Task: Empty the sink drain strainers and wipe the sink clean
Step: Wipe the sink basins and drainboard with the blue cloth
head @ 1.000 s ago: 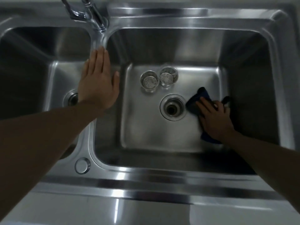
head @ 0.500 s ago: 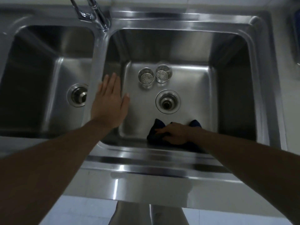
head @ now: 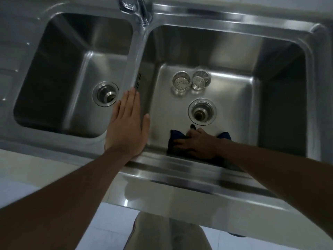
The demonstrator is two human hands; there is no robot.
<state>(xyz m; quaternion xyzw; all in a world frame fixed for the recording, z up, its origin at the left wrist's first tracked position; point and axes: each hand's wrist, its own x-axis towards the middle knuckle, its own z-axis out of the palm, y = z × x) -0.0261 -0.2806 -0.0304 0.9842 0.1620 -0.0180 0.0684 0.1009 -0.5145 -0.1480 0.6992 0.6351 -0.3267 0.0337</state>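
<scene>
Left hand (head: 126, 123) is flat, fingers straight, resting on the divider (head: 134, 60) between the two basins. Right hand (head: 196, 143) presses a dark blue cloth (head: 172, 139) onto the right basin (head: 279, 87) floor at 6 o'clock from the drain (head: 202, 111), fingers laid over it, not bunched. Two strainers (head: 180, 83) stand side by side at 12 o'clock from that drain

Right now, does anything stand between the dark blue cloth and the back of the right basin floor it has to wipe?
Yes: two round perforated steel strainer baskets stand side by side beyond the open drain, on the floor ahead of the dark blue cloth.
</scene>
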